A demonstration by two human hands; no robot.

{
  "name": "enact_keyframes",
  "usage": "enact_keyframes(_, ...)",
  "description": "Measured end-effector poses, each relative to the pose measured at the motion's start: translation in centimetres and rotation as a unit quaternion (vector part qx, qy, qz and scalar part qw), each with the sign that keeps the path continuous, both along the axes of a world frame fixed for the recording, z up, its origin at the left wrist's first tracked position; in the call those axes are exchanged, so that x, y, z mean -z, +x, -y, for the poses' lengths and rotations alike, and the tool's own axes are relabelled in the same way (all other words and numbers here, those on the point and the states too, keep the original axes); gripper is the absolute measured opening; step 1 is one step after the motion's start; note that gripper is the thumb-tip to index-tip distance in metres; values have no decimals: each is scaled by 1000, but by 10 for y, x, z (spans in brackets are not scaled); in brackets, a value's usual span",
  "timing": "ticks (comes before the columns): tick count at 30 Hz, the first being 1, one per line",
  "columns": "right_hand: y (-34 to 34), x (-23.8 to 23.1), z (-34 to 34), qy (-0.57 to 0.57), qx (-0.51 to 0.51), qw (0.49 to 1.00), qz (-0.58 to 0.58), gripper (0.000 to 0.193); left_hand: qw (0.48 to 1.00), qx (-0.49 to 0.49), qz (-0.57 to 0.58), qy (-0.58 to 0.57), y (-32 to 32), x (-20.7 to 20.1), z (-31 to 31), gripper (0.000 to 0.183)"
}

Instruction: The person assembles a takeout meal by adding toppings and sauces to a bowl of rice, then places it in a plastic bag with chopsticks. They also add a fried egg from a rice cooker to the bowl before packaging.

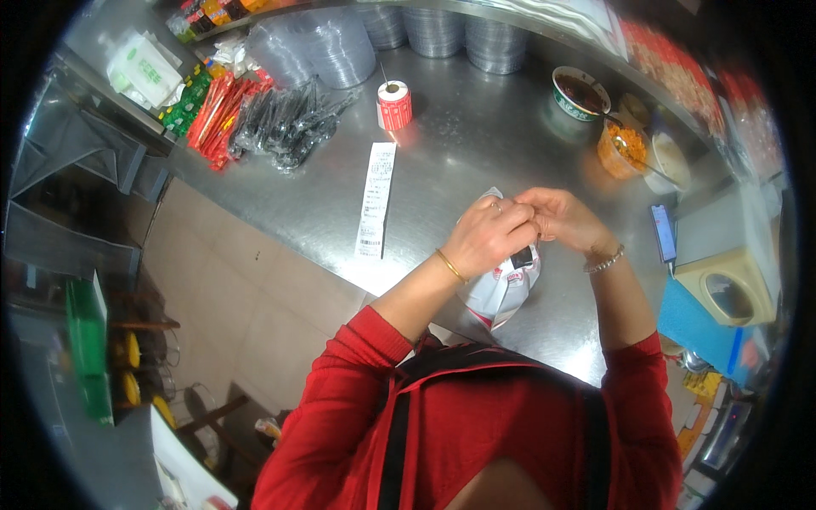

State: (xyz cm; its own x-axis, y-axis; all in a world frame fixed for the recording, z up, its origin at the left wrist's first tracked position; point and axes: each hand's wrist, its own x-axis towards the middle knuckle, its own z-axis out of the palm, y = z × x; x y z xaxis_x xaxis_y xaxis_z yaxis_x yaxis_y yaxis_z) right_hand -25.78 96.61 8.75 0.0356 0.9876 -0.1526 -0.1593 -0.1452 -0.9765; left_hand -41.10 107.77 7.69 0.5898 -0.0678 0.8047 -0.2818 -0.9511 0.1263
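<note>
A white plastic bag [500, 297] with red print stands on the steel counter, close in front of me. My left hand [491, 234] has its fingers closed at the bag's gathered top. Against it, my right hand [563, 221] pinches at the same spot, its fingertips meeting the left ones. A small dark patch [521, 257] shows on the bag just below the fingers; what it is I cannot make out. To the left of the hands lies a long printed paper receipt [375, 201], flat on the counter.
Behind the receipt stands a red-and-white sticker roll [394, 106]. Black-wrapped utensils [289, 123] and red packets [219, 119] lie at the far left. Stacked clear plastic bowls [340, 47] line the back. Food tubs [581, 92] and a propped phone [662, 232] are on the right.
</note>
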Motion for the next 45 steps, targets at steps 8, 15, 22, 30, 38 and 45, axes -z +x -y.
enact_keyframes(8, -9, 1, 15, 56, 128, 924, 357, 14, 997, -4, -11, -70, -10, 8, -5, 20)
enact_keyframes(15, 6, 33, 56, 7, 197, 881, 431, 15, 935, -94, -27, -340, -56, 32, 4, 13)
enact_keyframes(22, -3, 37, 66, -43, 283, 957, -39, 20, 884, -145, 3, -443, -64, 37, 5, 10)
enact_keyframes(30, -20, 7, 49, 65, 280, 933, -216, 27, 544, 87, -22, -834, -50, 24, 0, 31)
enact_keyframes(38, 1, 47, 42, 34, 355, 859, -366, 25, 279, 264, 30, -923, -60, 39, -37, 48)
enact_keyframes(45, 9, 38, 48, 87, 276, 883, -370, 16, 399, 221, 24, -889, -70, 22, -50, 22)
